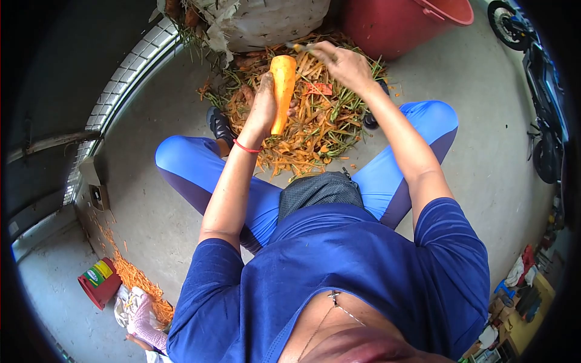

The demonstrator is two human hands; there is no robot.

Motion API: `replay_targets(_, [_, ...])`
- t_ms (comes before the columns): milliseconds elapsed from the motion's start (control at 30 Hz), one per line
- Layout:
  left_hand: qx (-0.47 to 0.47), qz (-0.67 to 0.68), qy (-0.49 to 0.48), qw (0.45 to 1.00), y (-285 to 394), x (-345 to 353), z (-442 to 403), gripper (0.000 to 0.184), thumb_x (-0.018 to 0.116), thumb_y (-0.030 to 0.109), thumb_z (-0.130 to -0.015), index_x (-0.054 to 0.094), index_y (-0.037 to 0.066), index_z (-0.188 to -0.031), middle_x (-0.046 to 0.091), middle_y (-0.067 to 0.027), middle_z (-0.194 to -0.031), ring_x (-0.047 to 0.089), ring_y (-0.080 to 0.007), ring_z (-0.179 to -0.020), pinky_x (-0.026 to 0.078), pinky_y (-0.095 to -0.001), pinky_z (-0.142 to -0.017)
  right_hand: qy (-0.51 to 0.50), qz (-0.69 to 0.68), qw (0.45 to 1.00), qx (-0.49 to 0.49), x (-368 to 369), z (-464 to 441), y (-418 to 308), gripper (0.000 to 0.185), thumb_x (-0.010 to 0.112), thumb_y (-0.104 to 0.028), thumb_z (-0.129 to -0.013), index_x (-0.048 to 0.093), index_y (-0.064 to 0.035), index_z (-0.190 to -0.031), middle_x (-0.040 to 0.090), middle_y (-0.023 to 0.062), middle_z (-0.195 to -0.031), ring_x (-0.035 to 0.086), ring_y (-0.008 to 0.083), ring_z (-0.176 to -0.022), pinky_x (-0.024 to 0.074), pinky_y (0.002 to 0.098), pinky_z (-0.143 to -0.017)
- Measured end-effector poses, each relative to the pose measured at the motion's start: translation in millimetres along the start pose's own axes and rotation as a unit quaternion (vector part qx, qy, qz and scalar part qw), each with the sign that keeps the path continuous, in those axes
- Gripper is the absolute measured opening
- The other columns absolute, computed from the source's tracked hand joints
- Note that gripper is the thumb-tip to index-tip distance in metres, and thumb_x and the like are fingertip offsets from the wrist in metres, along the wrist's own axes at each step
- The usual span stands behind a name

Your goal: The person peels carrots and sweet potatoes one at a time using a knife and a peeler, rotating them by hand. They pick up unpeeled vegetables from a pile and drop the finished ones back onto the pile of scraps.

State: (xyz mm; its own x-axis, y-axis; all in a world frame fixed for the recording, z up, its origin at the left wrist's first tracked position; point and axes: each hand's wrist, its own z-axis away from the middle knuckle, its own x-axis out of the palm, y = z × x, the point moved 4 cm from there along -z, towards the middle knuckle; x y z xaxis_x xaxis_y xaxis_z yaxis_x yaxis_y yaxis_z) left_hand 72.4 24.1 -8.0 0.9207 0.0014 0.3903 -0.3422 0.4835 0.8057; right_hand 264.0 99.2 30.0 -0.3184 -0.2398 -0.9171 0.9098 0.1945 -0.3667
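Observation:
My left hand [264,104] is wrapped round a large orange carrot [283,85], its skin peeled smooth, held upright with the thick end away from me. Up and to the right, my right hand [346,65] is closed on a small peeler [298,47], partly blurred, just beyond the carrot's thick end and apart from it. Below both hands spreads a heap of carrot peelings [315,130] mixed with green stems. Several unpeeled carrots [248,60] lie at the heap's left side.
A large white sack [266,24] stands behind the heap, with carrots at its torn left side. Right of it is a red tub [399,27]. Orange shreds [136,275] and a small red bucket [100,282] are at lower left. A motorcycle [538,103] stands far right.

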Motion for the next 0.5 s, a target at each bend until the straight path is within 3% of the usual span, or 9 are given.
replay_targets(67, [0.026, -0.031, -0.041, 0.998, 7, 4, 3, 0.051, 0.026, 0.049, -0.102, 0.030, 0.015, -0.140, 0.053, -0.0110, -0.106, 0.058, -0.0160, -0.070, 0.051, -0.0257, -0.051, 0.241, -0.111, 0.952, -0.156, 5, -1, 10, 0.045, 0.031, -0.066, -0.093, 0.058, -0.0394, -0.118, 0.069, -0.0019, -0.080, 0.064, 0.0150, -0.059, 0.0480, 0.0268, -0.044])
replay_targets(100, [0.040, -0.110, 0.000, 0.993, 13, 6, 8, 0.052, 0.028, 0.048, -0.102, 0.027, 0.016, -0.143, 0.053, -0.0093, -0.106, 0.058, -0.0151, -0.074, 0.052, -0.0246, -0.051, 0.205, -0.126, 0.958, -0.157, 15, -2, 14, 0.043, 0.033, -0.064, -0.094, 0.057, -0.0391, -0.119, 0.070, -0.0011, -0.085, 0.066, 0.0169, -0.064, 0.0514, 0.0291, -0.049])
replay_targets(167, [0.042, -0.106, -0.008, 0.993, 12, 5, 6, 0.052, 0.029, 0.048, -0.102, 0.027, 0.016, -0.143, 0.052, -0.0091, -0.107, 0.057, -0.0142, -0.073, 0.051, -0.0241, -0.051, 0.121, -0.131, 0.972, -0.153, 10, 16, -8, 0.041, 0.036, -0.062, -0.095, 0.056, -0.0386, -0.121, 0.071, 0.0006, -0.095, 0.070, 0.0198, -0.078, 0.0573, 0.0348, -0.064])
replay_targets(300, [0.055, -0.084, -0.008, 0.995, 11, 4, 3, 0.053, 0.036, 0.049, -0.100, 0.031, 0.018, -0.143, 0.054, -0.0049, -0.105, 0.056, -0.0107, -0.072, 0.050, -0.0211, -0.054, 0.185, -0.124, 0.955, -0.196, 20, 12, -7, 0.041, 0.036, -0.063, -0.094, 0.055, -0.0401, -0.122, 0.071, -0.0012, -0.085, 0.069, 0.0178, -0.074, 0.0556, 0.0324, -0.057])
replay_targets(333, [0.064, -0.102, -0.008, 0.993, 13, 8, 5, 0.053, 0.036, 0.050, -0.100, 0.031, 0.018, -0.143, 0.054, -0.0049, -0.106, 0.056, -0.0108, -0.073, 0.050, -0.0212, -0.054, 0.022, -0.066, 0.996, -0.060, 18, 2, 0, 0.041, 0.038, -0.062, -0.094, 0.057, -0.0376, -0.121, 0.071, -0.0021, -0.084, 0.070, 0.0197, -0.076, 0.0551, 0.0329, -0.056])
replay_targets(400, [0.083, -0.139, -0.004, 0.987, 25, 15, 17, 0.054, 0.035, 0.050, -0.100, 0.031, 0.018, -0.143, 0.053, -0.0048, -0.107, 0.055, -0.0111, -0.074, 0.050, -0.0213, -0.054, 0.112, -0.106, 0.986, -0.057, 17, -5, 23, 0.042, 0.038, -0.062, -0.094, 0.058, -0.0362, -0.119, 0.071, -0.0026, -0.083, 0.069, 0.0178, -0.073, 0.0543, 0.0313, -0.054])
replay_targets(433, [0.068, -0.115, -0.005, 0.991, 31, 17, 20, 0.055, 0.048, 0.040, -0.098, 0.030, 0.015, -0.144, 0.052, -0.0063, -0.112, 0.055, -0.0107, -0.080, 0.050, -0.0223, -0.056, 0.207, -0.140, 0.961, -0.115, 6, -3, 15, 0.040, 0.038, -0.062, -0.093, 0.059, -0.0378, -0.118, 0.071, -0.0042, -0.083, 0.069, 0.0139, -0.069, 0.0523, 0.0274, -0.049])
replay_targets(500, [0.148, -0.227, 0.015, 0.962, 24, 9, 9, 0.063, 0.056, 0.029, -0.093, 0.024, 0.012, -0.145, 0.055, -0.0098, -0.112, 0.058, -0.0126, -0.073, 0.050, -0.0247, -0.055, 0.195, -0.128, 0.957, -0.170, 7, 8, 1, 0.040, 0.040, -0.062, -0.093, 0.060, -0.0376, -0.117, 0.071, -0.0037, -0.084, 0.069, 0.0143, -0.068, 0.0523, 0.0265, -0.049])
